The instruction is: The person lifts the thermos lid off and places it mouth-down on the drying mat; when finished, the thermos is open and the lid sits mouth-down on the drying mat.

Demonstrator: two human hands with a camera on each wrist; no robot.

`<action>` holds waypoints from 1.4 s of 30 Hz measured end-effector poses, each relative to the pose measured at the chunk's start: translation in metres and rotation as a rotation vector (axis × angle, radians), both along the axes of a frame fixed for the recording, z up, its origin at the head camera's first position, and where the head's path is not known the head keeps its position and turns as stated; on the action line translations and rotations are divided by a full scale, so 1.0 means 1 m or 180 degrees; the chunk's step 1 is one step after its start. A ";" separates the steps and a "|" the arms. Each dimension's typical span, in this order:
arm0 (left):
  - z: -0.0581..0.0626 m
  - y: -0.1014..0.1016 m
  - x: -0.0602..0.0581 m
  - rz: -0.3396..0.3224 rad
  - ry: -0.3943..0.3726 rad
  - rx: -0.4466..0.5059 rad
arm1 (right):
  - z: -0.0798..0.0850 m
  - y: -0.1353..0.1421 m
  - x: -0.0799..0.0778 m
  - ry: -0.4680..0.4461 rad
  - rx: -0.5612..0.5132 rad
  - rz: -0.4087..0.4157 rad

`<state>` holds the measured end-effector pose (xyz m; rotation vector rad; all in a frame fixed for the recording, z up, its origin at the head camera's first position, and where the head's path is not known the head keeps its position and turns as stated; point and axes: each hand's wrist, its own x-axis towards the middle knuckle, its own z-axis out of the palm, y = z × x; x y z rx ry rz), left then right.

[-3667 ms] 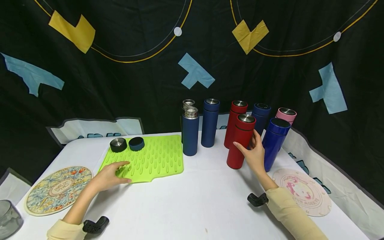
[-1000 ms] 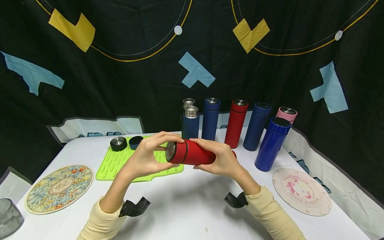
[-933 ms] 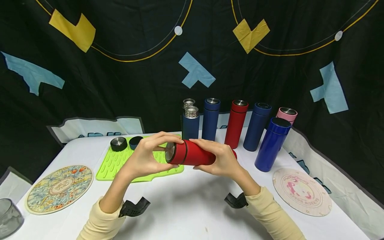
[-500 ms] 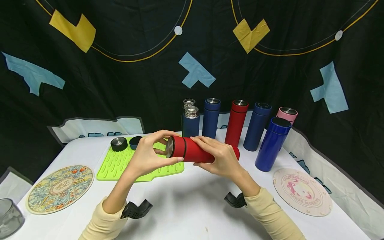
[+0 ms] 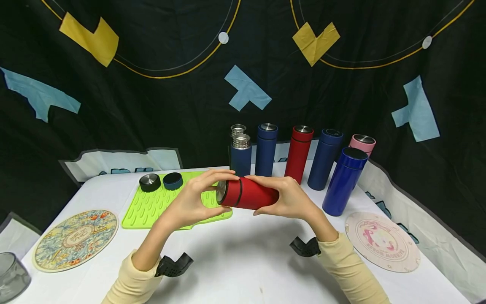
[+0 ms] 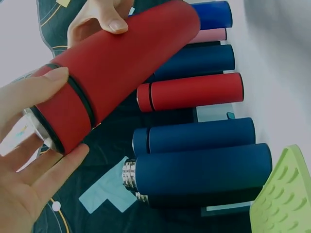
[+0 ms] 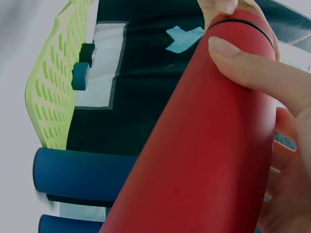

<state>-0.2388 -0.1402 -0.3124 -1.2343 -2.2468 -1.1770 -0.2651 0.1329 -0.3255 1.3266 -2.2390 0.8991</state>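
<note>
Held nearly level above the table is a red thermos, its steel-topped lid pointing left. My left hand grips the lid, thumb below and fingers above in the head view. Around the body, near the middle, my right hand has its thumb and fingers curled. A dark seam ring runs between lid and body, and the left wrist view shows the left thumb lying right at that ring. In the right wrist view the right thumb presses along the body.
Behind stand two lidless flasks, the front one blue, then capped blue, red, navy, glossy blue and pink thermoses. A green mat bears black and blue lids. Round mats flank; a glass stands left.
The red thermos, earlier upright on the table at right, has been lifted, brought to the middle and tipped sideways. My left hand came from the mat to its lid; lately the thermos shifted slightly.
</note>
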 end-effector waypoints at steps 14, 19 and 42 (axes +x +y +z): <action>0.001 0.000 0.001 0.0147 -0.0211 0.0315 | -0.001 -0.004 0.000 0.0499 -0.0001 -0.0160; -0.001 0.003 0.000 0.0611 -0.0605 0.0350 | -0.002 -0.007 0.000 0.0906 0.0167 -0.0455; 0.000 -0.002 -0.002 0.0112 -0.0170 0.0096 | 0.000 0.004 -0.004 0.0195 0.0083 -0.0192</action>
